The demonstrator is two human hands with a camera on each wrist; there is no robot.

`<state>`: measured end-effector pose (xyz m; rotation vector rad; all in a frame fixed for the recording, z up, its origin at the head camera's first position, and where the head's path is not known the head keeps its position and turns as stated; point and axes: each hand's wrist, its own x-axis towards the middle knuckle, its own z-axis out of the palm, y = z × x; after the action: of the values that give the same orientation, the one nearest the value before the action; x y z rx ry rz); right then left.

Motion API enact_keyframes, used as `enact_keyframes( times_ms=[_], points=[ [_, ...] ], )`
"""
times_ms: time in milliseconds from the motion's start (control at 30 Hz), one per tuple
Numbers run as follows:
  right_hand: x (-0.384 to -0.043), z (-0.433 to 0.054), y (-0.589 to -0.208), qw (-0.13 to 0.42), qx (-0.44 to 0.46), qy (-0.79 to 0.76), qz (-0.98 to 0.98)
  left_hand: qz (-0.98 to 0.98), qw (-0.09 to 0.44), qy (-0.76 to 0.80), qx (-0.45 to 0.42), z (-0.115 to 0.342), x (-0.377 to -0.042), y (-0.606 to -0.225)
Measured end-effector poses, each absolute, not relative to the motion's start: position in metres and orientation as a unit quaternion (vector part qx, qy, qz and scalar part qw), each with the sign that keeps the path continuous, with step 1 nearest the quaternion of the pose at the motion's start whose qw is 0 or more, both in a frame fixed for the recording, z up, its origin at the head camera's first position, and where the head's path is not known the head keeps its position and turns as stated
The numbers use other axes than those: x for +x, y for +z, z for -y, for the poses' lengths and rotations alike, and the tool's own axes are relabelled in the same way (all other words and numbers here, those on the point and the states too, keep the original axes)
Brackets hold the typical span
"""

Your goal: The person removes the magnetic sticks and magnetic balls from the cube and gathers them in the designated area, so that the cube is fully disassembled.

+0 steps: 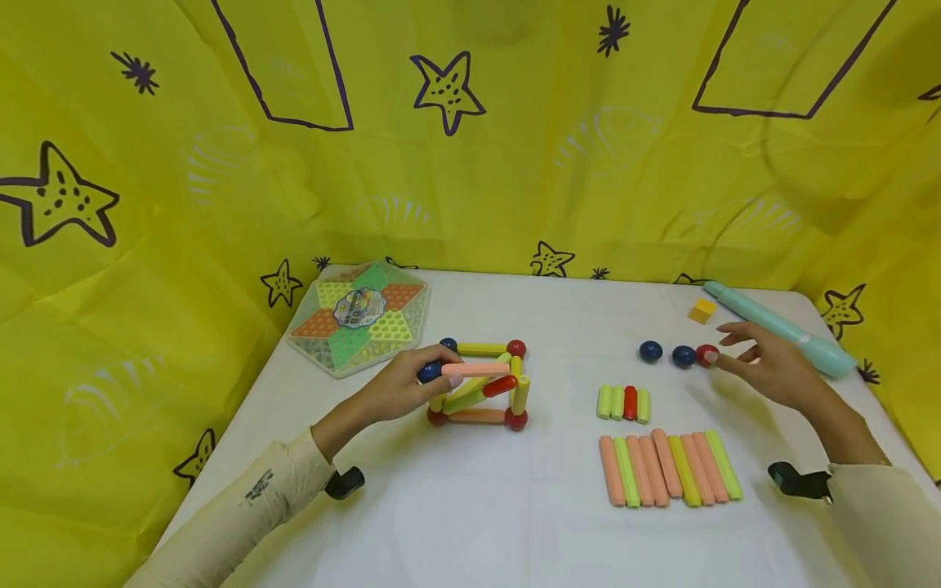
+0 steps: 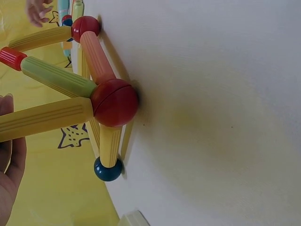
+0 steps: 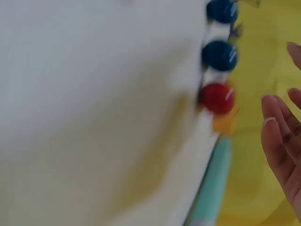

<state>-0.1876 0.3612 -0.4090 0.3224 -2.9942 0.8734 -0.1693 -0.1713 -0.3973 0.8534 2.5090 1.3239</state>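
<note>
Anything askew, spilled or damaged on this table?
One slight oddity: in the row of long rods, the fifth from the left, a pink rod, sits farther back than its neighbours, breaking the line. I see no spill or damage.

Yellow cloth [image 1: 515, 180]: I see it fill the upper frame, starfish [image 1: 448, 90] outlined on it.
White tabletop [image 1: 441, 523]: before me, lower centre, softly shadowed.

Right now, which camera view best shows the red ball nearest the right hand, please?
The right wrist view: the red ball shows whole, though blurred, with no finger over it. In the head view, a fingertip of the right hand partly covers it. The left wrist view has only a tiny red patch that may be it.
</note>
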Motion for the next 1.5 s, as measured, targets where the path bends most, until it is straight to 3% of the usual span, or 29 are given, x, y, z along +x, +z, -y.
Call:
enact_keyframes(
  times_ms=[133,267,367,567,1200,1500],
  points=[
    [-0.175,-0.3,-0.399,0.016,0.182,0.318,0.93,-0.844,0.09,0.446,0.285,0.171,-0.17,-0.397],
    [-0.166,-0.229,-0.404,-0.065,0.25,0.352,0.9,-0.847,0.088,0.443,0.281,0.171,-0.17,-0.397],
    [-0.163,-0.184,-0.41,-0.125,0.253,0.359,0.89,-0.847,0.087,0.443,0.28,0.17,-0.17,-0.396],
    [-0.163,-0.135,-0.424,-0.137,0.265,0.367,0.881,-0.847,0.088,0.444,0.279,0.17,-0.169,-0.398],
    [-0.161,-0.117,-0.428,-0.135,0.234,0.371,0.888,-0.846,0.089,0.44,0.288,0.17,-0.169,-0.398],
    [-0.162,-0.157,-0.412,-0.163,0.181,0.442,0.864,-0.851,0.094,0.437,0.277,0.169,-0.169,-0.396]
  ],
)
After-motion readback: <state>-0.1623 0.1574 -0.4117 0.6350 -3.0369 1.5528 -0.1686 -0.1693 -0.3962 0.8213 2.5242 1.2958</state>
